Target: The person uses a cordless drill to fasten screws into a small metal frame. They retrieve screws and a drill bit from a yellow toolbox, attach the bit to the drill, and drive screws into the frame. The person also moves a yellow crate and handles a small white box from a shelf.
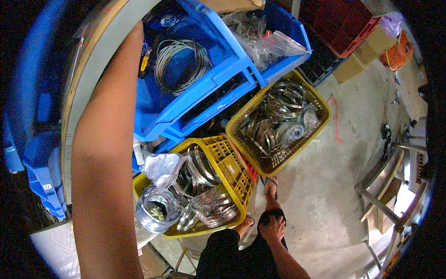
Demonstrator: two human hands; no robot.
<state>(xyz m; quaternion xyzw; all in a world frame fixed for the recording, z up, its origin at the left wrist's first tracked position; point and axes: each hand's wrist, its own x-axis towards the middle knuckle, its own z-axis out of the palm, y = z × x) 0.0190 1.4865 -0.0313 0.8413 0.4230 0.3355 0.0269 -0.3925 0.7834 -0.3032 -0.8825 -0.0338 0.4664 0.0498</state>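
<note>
My left forearm (pixel 104 167) reaches up across the left side, past a pale curved board edge (pixel 69 93). Its hand is out of sight at the top, near a blue bin (pixel 204 100) that holds a coil of grey cable (pixel 160 65). My right hand (pixel 273 229) lies on my black-clothed knee, fingers apart and holding nothing. In front of my legs, a tilted yellow basket (pixel 232 169) carries shiny metal rings (pixel 213 204), a clear-wrapped coil (pixel 158 209) and a white crumpled bag (pixel 162 168). A second yellow basket (pixel 320 100) beyond it is filled with more metal rings (pixel 283 100).
Another blue bin (pixel 292 58) with clear plastic bags stands at the back. Farther right are a dark red crate (pixel 344 28), a cardboard box (pixel 355 67) and an orange container (pixel 398 51). A red cord (pixel 336 121) lies on the concrete floor (pixel 320 204). Metal-framed furniture (pixel 385 209) stands at right.
</note>
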